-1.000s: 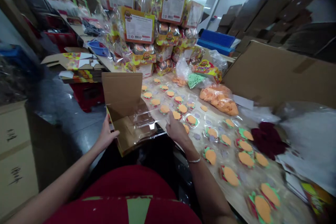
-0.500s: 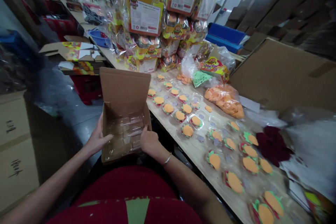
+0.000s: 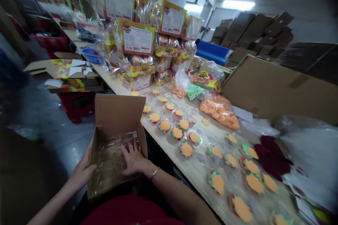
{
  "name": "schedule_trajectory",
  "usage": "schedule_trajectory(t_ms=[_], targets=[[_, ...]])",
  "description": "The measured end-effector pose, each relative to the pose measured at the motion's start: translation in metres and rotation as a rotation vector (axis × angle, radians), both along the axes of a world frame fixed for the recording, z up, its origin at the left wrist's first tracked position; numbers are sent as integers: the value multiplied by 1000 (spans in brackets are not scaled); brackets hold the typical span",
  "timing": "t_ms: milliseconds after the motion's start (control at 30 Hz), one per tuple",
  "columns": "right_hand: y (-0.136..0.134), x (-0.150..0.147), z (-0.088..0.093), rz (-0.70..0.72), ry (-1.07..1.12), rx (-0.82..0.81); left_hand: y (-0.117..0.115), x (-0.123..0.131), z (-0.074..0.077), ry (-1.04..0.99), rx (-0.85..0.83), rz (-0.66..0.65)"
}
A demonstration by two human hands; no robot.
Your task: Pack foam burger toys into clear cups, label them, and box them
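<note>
One cardboard box [image 3: 119,112], lid raised, lies beside the table [image 3: 168,143], its left side grasped by the left hand [image 3: 85,167]; the right hand [image 3: 132,160], fingers spread and unclenched, meets the clear plastic tray [image 3: 108,161] inside. Tray apparently nearly seated; toy burgers [image 3: 186,150] on the table, none visible within.

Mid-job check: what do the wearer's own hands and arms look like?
The left hand and right hand wear no gloves, and no sleeve shows on either forearm. A thin, silvery bracelet circles the right wrist; none shows on the left.
</note>
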State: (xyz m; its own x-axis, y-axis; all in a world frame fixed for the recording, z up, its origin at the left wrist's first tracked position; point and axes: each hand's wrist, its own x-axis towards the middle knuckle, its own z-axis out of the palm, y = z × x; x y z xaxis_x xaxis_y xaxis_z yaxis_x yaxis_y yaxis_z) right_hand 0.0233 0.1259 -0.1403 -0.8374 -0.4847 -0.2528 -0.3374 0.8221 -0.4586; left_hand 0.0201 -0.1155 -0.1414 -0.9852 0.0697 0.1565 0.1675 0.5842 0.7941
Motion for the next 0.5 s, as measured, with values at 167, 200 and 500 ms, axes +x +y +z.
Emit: schedule_trajectory(t_ms=[167,200,500], targets=[[-14,-17,13,15,-138,-62,8,8,19,-118,142,71],[-17,-20,17,-15,-88,-79,9,10,20,-123,131,96],[-59,-14,24,-72,66,-52,-6,37,27,-85,52,233]])
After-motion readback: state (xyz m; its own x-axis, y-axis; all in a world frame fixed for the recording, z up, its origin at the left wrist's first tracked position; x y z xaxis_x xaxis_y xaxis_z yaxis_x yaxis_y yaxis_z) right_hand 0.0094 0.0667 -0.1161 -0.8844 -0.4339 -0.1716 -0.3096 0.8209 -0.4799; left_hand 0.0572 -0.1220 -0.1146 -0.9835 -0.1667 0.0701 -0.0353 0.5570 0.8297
